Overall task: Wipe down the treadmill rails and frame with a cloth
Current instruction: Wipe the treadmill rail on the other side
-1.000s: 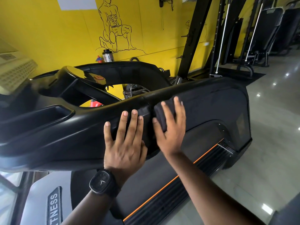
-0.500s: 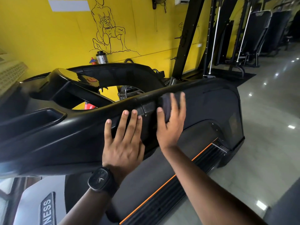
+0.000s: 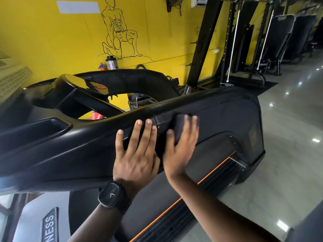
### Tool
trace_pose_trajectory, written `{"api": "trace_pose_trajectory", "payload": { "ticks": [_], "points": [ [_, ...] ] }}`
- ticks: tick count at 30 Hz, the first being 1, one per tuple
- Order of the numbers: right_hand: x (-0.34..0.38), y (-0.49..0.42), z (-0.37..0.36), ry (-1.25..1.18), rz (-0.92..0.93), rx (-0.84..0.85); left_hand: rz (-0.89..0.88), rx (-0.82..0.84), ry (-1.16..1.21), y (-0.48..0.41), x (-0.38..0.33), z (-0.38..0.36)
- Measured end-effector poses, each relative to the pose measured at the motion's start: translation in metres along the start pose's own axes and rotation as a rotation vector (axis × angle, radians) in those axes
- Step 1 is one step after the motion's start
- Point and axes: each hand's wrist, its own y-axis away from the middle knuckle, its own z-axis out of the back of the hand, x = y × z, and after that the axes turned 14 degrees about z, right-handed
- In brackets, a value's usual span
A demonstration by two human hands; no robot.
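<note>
The right hand [image 3: 181, 151] pins a small dark folded cloth [image 3: 180, 126] under straight fingers against the black plastic treadmill rail [image 3: 87, 145]. The left hand [image 3: 138, 154] lies flat just beside it, empty. Being soft and light, the cloth likely needs whole-palm pressure.

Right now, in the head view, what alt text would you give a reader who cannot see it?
A person's right hand presses a dark cloth flat against a black treadmill's side rail, while the left hand, wearing a black watch, rests on the rail beside it. Behind is a yellow wall with a line drawing.
</note>
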Motion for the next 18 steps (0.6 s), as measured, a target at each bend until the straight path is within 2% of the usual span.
{"api": "trace_pose_trajectory", "payload": {
  "ticks": [2,3,5,6,7,9,10,11,12,14,16,17,18],
  "points": [
    [-0.006,0.008,0.007,0.058,0.369,0.173,-0.006,-0.009,0.004,0.000,-0.001,-0.001],
    [-0.015,-0.002,0.012,0.078,0.503,0.204,-0.010,-0.008,0.002,0.000,-0.001,-0.002],
    [-0.032,-0.027,0.016,0.126,0.620,0.208,-0.004,-0.001,0.001,-0.001,-0.004,-0.003],
    [-0.039,-0.035,0.015,0.133,0.565,0.179,0.003,0.003,0.002,-0.001,-0.005,-0.003],
    [-0.044,-0.040,0.013,0.106,0.427,0.118,0.009,0.007,0.002,-0.002,-0.008,-0.004],
    [-0.039,-0.033,0.008,-0.014,-0.035,-0.051,0.017,0.005,0.003,-0.004,-0.012,-0.005],
    [-0.032,-0.023,0.004,-0.040,-0.198,-0.088,0.022,0.001,0.002,-0.005,-0.013,-0.006],
    [-0.026,-0.011,0.002,-0.021,-0.217,-0.072,0.027,-0.004,0.001,-0.005,-0.015,-0.006],
    [-0.023,0.002,0.003,0.006,-0.098,-0.011,0.030,-0.012,-0.001,-0.005,-0.015,-0.008],
    [-0.025,0.012,0.008,0.055,0.271,0.149,0.032,-0.029,-0.002,-0.005,-0.015,-0.010],
    [-0.038,-0.010,0.015,0.100,0.554,0.198,0.032,-0.036,-0.008,-0.004,-0.015,-0.011],
    [-0.046,-0.021,0.016,0.126,0.619,0.201,0.031,-0.035,-0.011,-0.003,-0.015,-0.011],
    [-0.054,-0.029,0.016,0.138,0.606,0.177,0.032,-0.036,-0.015,-0.003,-0.016,-0.011]
  ]
}}
